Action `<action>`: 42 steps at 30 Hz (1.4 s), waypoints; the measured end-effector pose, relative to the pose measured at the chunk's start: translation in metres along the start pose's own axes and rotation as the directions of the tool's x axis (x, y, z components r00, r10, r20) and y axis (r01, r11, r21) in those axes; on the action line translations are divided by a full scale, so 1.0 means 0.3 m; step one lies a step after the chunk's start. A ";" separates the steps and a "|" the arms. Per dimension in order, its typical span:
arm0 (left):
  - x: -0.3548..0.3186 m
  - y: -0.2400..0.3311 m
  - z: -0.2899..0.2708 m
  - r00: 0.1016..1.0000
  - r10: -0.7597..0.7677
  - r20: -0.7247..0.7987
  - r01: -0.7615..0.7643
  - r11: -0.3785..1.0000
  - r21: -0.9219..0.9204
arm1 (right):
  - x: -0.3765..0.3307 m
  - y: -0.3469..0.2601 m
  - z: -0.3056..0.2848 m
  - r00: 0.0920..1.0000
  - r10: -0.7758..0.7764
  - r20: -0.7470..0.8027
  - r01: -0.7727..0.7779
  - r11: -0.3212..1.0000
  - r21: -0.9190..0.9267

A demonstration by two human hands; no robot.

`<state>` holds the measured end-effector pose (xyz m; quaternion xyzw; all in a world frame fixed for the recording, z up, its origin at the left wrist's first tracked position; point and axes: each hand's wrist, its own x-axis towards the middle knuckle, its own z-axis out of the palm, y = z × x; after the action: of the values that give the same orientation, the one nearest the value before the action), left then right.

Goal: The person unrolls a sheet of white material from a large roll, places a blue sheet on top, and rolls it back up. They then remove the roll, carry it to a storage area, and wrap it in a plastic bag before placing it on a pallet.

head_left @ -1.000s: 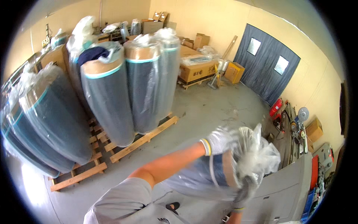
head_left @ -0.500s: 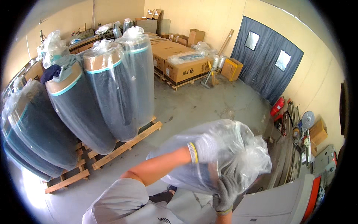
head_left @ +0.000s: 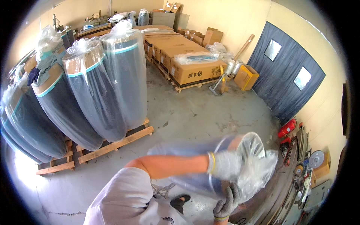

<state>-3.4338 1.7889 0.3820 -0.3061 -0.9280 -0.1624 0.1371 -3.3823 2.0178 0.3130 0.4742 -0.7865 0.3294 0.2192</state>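
A large dark roll [head_left: 191, 179] with a brown cardboard band at its upper end leans in front of me, blurred. Its clear plastic bag [head_left: 258, 170] is bunched and loose round that end. My left hand [head_left: 227, 165], in a pale glove, reaches across the roll and is closed on the bag's plastic; motion smears its fingertips. Just below it, my right hand [head_left: 227, 204] wears a grey glove. Its fingers point up by the edge of the bag, the thumb standing apart. Whether the fingers touch the plastic I cannot tell.
Several bagged rolls [head_left: 93, 82] stand at left on wooden pallets [head_left: 116, 144]. Brown cartons [head_left: 197, 73] fill a pallet at the back. A dark curtain [head_left: 287, 71] hangs at right, near a red fire extinguisher [head_left: 287, 128]. Metal lengths and tools [head_left: 300, 168] line the right wall.
My left hand has moved right and down along the bag. The plastic has shifted, showing more of the roll's end. My right hand has dropped slightly, its thumb now apart.
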 end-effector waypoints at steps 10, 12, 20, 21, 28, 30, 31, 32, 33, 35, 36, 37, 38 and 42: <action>0.208 -0.584 0.033 0.786 -0.235 -0.572 0.363 0.924 0.119 | 0.523 0.781 0.173 0.998 0.055 -0.001 -0.055 0.998 -0.009; 0.263 -0.577 0.097 0.840 -0.246 -0.484 0.350 0.927 0.136 | 0.677 0.813 0.272 0.999 -0.026 0.024 0.024 0.996 0.087; 0.316 -0.997 0.076 0.683 -0.410 -0.605 0.573 0.814 0.095 | 1.206 1.428 0.606 0.983 -0.171 -0.070 0.181 0.968 0.175; 0.343 -1.063 0.074 0.682 -0.392 -0.618 0.558 0.824 0.093 | 1.292 1.495 0.624 0.989 -0.120 -0.089 0.140 0.954 0.266; 0.342 -1.866 -0.107 0.566 -0.491 -0.662 0.679 0.734 0.036 | 1.691 1.436 0.984 0.956 -0.229 -0.182 0.222 0.973 -0.059; 0.327 -2.061 -0.241 0.467 -0.789 -0.399 0.883 0.441 0.161 | 1.830 1.428 1.065 0.951 -0.300 -0.073 0.296 0.953 -0.064; 0.174 -2.228 -0.209 0.494 -0.480 -0.725 0.859 0.395 0.324 | 1.943 1.404 1.107 0.930 -0.357 0.085 0.344 0.929 0.138; 0.204 -2.214 -0.261 0.385 -0.544 -0.746 0.874 0.474 0.106 | 2.025 1.445 1.143 0.929 -0.356 0.098 0.326 0.916 0.233; 0.273 -2.209 -0.296 0.392 -0.589 -0.707 0.839 0.544 0.012 | 2.085 1.550 1.173 0.944 -0.324 0.067 0.313 0.940 0.136; 0.317 -2.330 -0.230 0.493 -0.519 -0.698 0.790 0.604 0.109 | 2.194 1.768 1.288 0.957 -0.290 0.001 0.290 0.957 -0.015; 0.374 -2.355 -0.213 0.512 -0.580 -0.633 0.813 0.565 0.141 | 2.254 1.852 1.329 0.955 -0.294 0.027 0.294 0.956 0.003; 0.386 -2.377 -0.214 0.482 -0.583 -0.654 0.850 0.493 0.187 | 2.336 1.824 1.369 0.945 -0.321 0.067 0.317 0.946 0.064; 0.376 -2.430 -0.231 0.437 -0.563 -0.702 0.868 0.469 0.164 | 2.421 1.789 1.410 0.930 -0.352 0.105 0.339 0.932 0.126; 0.419 -2.613 -0.287 0.414 -0.592 -0.691 0.901 0.372 0.222 | 2.638 1.814 1.616 0.861 -0.493 0.121 0.412 0.818 0.401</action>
<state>-3.9981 1.2257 0.3341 0.2829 -0.8879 0.0042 0.3626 -4.2420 1.3711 0.3313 0.7137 -0.5952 0.3518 0.1123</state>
